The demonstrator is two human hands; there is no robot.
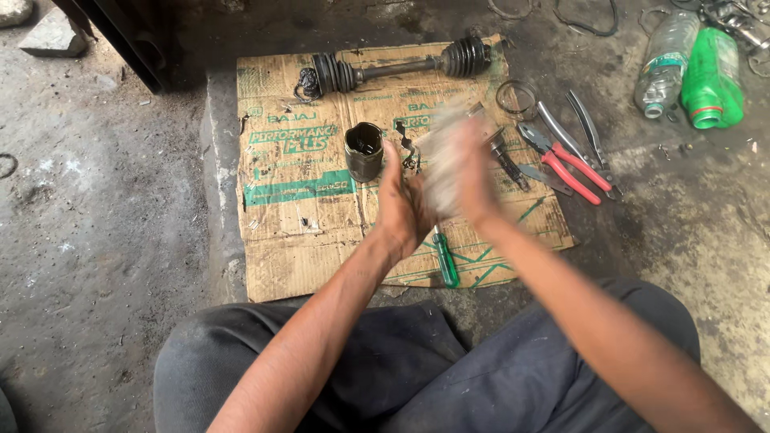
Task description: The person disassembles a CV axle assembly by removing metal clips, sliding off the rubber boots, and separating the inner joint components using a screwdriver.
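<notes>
Left hand [403, 204]: raised on edge over the cardboard, fingers straight and together, palm turned toward the right hand; holds nothing visible.
Right hand [464, 170]: blurred, just beside the left, palm facing it; grip cannot be told.
Pale blur [439, 172]: between the palms, maybe a rag; too smeared to name.
Screwdriver [443, 258]: green handle, just below the hands.
Cardboard sheet [289, 232]: flat, brown, green printed bands, under both hands.
Greasy metal cup [364, 150]: upright, left of the left hand.
Pliers [565, 164]: red handles, right of the right hand.
Axle shaft [399, 67]: beyond the hands, black ribbed boots at both ends.
Bottles [690, 74]: far right, one clear, one green.
</notes>
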